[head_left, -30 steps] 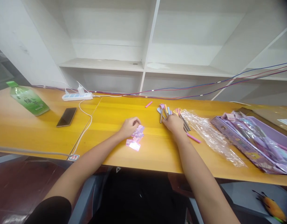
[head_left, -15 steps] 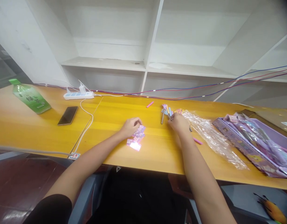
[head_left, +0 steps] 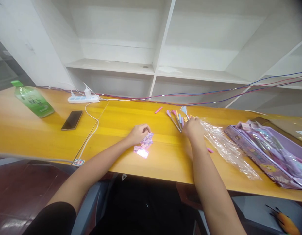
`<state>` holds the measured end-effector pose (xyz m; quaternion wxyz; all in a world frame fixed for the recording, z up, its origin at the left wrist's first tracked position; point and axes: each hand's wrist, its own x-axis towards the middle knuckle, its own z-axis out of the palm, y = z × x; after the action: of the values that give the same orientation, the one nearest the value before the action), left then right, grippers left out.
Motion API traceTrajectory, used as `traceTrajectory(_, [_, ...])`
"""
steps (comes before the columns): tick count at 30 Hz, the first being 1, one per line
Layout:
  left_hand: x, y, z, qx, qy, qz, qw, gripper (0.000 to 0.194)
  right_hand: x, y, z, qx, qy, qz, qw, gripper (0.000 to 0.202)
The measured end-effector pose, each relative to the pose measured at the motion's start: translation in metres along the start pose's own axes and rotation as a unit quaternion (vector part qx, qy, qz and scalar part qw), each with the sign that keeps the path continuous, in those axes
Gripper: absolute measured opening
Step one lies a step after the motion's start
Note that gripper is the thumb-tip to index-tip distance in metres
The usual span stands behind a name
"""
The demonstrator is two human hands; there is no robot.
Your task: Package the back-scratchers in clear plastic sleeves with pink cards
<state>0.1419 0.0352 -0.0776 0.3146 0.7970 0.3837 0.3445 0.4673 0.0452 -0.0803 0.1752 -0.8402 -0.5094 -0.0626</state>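
Observation:
My left hand [head_left: 138, 134] rests with curled fingers at the upper edge of some small pink and purple cards [head_left: 146, 142]; whether it grips one is hidden. My right hand [head_left: 193, 129] is closed on a stick with a light blue hand-shaped end [head_left: 184, 110]. Left of it lie sticks with pink and purple hand-shaped ends [head_left: 174, 120], beside short pastel pieces [head_left: 179, 118]. Yellow hand-shaped ends show behind my right fingers. One pink piece [head_left: 209, 150] lies by my right wrist, another [head_left: 158, 110] farther back.
Clear plastic wrapping [head_left: 229, 148] lies right of my right hand, then a purple patterned case [head_left: 261, 156] with packets. At left are a green bottle [head_left: 34, 101], a phone [head_left: 72, 120] and a power strip [head_left: 83, 99]. Cables run along the back.
My right hand has moved slightly right, and the light blue hand-shaped end now stands out above it. The pink and purple sticks lie differently. My left hand has hardly moved.

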Motion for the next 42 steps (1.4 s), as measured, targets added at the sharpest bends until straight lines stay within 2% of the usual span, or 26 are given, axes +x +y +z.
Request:
traceTrajectory(2, [0.000, 0.000, 0.001, 0.006, 0.000, 0.004, 1.000, 0.019, 0.006, 0.003, 0.004, 0.032, 0.009, -0.005, 0.999, 0.049])
traceTrajectory(5, [0.001, 0.000, 0.001, 0.013, -0.003, 0.011, 1.000, 0.019, 0.018, 0.007, 0.016, 0.058, 0.013, -0.067, 0.996, 0.038])
traceTrajectory(8, [0.001, -0.001, 0.001, 0.016, -0.010, 0.015, 1.000, 0.020, 0.027, 0.007, 0.029, 0.058, -0.014, -0.113, 0.992, 0.034])
traceTrajectory(11, [0.001, -0.001, 0.001, 0.015, -0.014, 0.015, 1.000, 0.020, 0.029, 0.003, 0.035, 0.042, -0.040, -0.093, 0.994, 0.037])
traceTrajectory(19, [0.001, 0.001, 0.002, 0.011, -0.025, 0.016, 1.000, 0.021, 0.021, -0.006, 0.029, -0.008, -0.034, -0.031, 0.999, 0.033])
traceTrajectory(24, [0.001, 0.001, 0.001, 0.006, -0.022, 0.017, 1.000, 0.021, 0.024, 0.003, 0.025, 0.037, -0.007, 0.023, 0.999, 0.034])
traceTrajectory(28, [0.002, -0.001, -0.001, -0.002, -0.002, 0.022, 1.000, 0.019, 0.024, 0.007, 0.005, 0.138, 0.059, 0.055, 0.987, 0.025])
traceTrajectory(30, [0.003, -0.003, -0.001, -0.023, 0.013, 0.006, 1.000, 0.017, 0.020, -0.001, -0.010, 0.241, 0.074, 0.074, 0.965, 0.025])
traceTrajectory(32, [0.004, -0.007, 0.000, -0.080, 0.026, -0.021, 0.996, 0.019, 0.012, -0.020, -0.023, 0.348, 0.049, 0.065, 0.934, 0.028])
traceTrajectory(35, [0.008, -0.015, 0.002, -0.201, 0.033, -0.053, 0.978, 0.035, -0.012, -0.060, -0.031, 0.431, -0.032, -0.057, 0.900, 0.027])
traceTrajectory(37, [0.012, -0.021, 0.005, -0.264, 0.043, -0.076, 0.961, 0.043, -0.033, -0.088, -0.027, 0.448, -0.077, -0.152, 0.878, 0.025])
traceTrajectory(39, [0.016, -0.026, 0.007, -0.306, 0.059, -0.101, 0.945, 0.044, -0.054, -0.111, -0.018, 0.468, -0.114, -0.213, 0.850, 0.024])
traceTrajectory(42, [0.020, -0.031, 0.008, -0.310, 0.089, -0.129, 0.938, 0.035, -0.077, -0.130, -0.002, 0.479, -0.124, -0.233, 0.837, 0.023])
